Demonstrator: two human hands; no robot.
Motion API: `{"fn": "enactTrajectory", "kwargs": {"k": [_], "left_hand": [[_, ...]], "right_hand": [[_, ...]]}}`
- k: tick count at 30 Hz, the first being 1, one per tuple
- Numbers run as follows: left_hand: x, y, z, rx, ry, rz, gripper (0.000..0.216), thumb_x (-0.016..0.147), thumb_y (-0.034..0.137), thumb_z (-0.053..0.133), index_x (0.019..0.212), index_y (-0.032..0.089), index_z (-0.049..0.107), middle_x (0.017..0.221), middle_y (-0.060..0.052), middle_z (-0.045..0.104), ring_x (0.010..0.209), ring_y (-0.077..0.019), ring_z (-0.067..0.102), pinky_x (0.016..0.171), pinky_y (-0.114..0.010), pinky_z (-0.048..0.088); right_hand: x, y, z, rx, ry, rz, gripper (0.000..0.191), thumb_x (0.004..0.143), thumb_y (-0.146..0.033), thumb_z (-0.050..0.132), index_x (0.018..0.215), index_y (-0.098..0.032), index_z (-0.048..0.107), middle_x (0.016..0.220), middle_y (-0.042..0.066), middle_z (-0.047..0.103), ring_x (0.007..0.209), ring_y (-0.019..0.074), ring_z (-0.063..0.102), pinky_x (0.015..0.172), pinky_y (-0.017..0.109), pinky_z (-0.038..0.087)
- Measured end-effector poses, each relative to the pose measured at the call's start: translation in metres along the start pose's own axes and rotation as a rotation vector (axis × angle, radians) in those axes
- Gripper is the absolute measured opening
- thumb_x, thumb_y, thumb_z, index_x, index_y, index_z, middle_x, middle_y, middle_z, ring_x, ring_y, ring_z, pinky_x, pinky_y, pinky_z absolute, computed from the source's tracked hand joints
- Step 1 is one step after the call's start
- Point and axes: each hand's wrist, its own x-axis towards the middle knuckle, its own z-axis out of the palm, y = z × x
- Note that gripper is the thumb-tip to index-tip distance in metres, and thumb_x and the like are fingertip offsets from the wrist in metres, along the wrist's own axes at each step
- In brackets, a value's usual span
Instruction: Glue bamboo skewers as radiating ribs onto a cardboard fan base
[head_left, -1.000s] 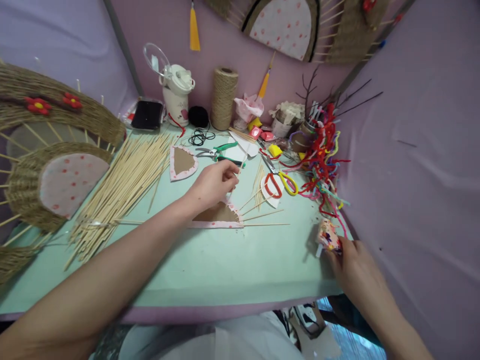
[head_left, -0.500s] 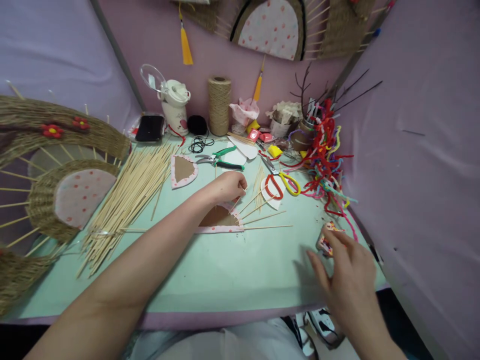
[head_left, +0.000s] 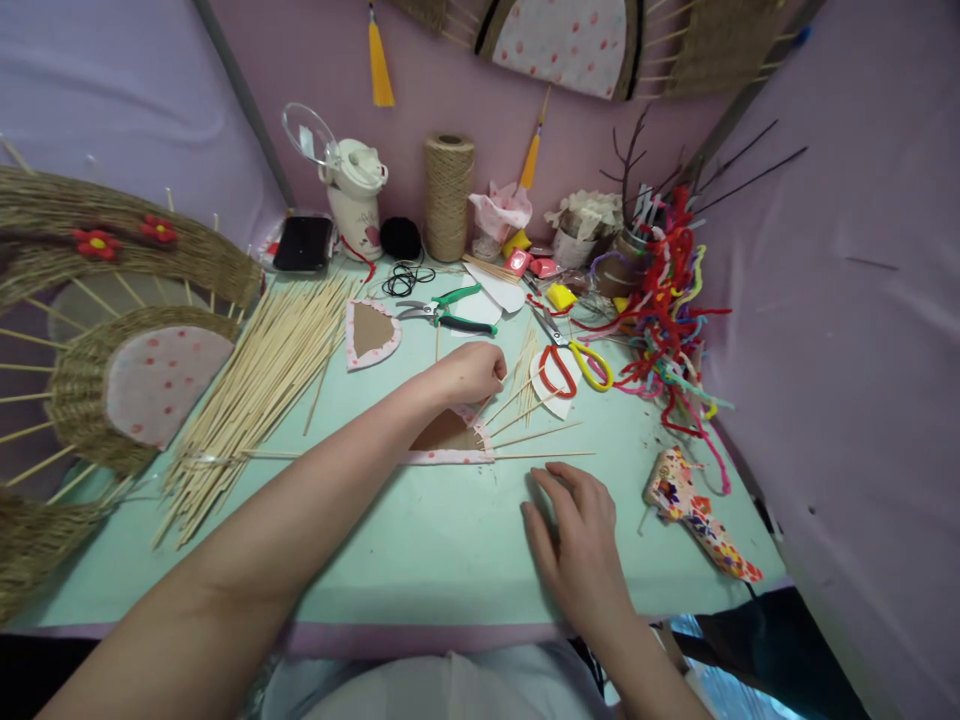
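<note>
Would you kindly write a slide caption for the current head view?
Left hand holding a thin stick at the cardboard panel, right hand open nearby, scissors beyond.

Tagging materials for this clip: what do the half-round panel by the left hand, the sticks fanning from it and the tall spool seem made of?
Half-round panel: probably cardboard, flat matt brown; its dotted border could be fabric or paper.
Sticks: likely bamboo, perhaps wood; pale, straight, unvarnished-looking.
Spool: seemingly jute twine; dull tan, wound strands visible.
</note>
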Motion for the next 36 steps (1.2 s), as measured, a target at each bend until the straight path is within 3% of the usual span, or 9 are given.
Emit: {"fn": "enactTrajectory", "kwargs": {"k": [8,16,23,36], "left_hand": [[0.002,-0.002,0.002,0.11,-0.043,-0.007,0.012,0.066,0.008,0.06,0.071,0.019,0.061,0.069,-0.002,0.069,0.06,-0.0154,0.061,0.057,-0.025,0.041],[0.002,0.006,0.002,0.15,-0.081,-0.015,0.013,0.067,0.005,0.059,0.068,0.018,0.063,0.062,-0.002,0.067,0.056,-0.0154,0.059,0.058,-0.026,0.04],[0.007,0.011,0.002,0.321,-0.14,-0.089,0.014,0.071,0.007,0.062,0.082,0.015,0.067,0.08,-0.004,0.073,0.065,-0.0131,0.063,0.058,-0.022,0.041],[0.015,0.015,0.003,0.533,-0.207,-0.122,0.027,0.073,0.012,0.062,0.099,0.014,0.072,0.086,-0.007,0.075,0.083,-0.0183,0.066,0.067,-0.023,0.044]], "right_hand": [[-0.001,0.001,0.001,0.001,-0.018,0.0,0.033,0.09,-0.019,0.055,0.123,-0.021,0.053,0.117,0.013,0.054,0.11,0.0279,0.05,0.093,0.049,0.044],[-0.001,-0.001,0.001,-0.002,-0.023,-0.01,0.031,0.09,-0.017,0.055,0.121,-0.019,0.053,0.116,0.014,0.053,0.11,0.0279,0.049,0.092,0.05,0.046],[0.0,0.001,0.003,0.013,-0.003,-0.018,0.029,0.091,-0.019,0.054,0.12,-0.018,0.054,0.116,0.014,0.052,0.109,0.0274,0.049,0.09,0.049,0.048],[0.0,0.001,0.004,0.021,0.018,-0.007,0.027,0.09,-0.018,0.055,0.117,-0.015,0.056,0.116,0.015,0.051,0.109,0.028,0.048,0.09,0.048,0.049]]}}
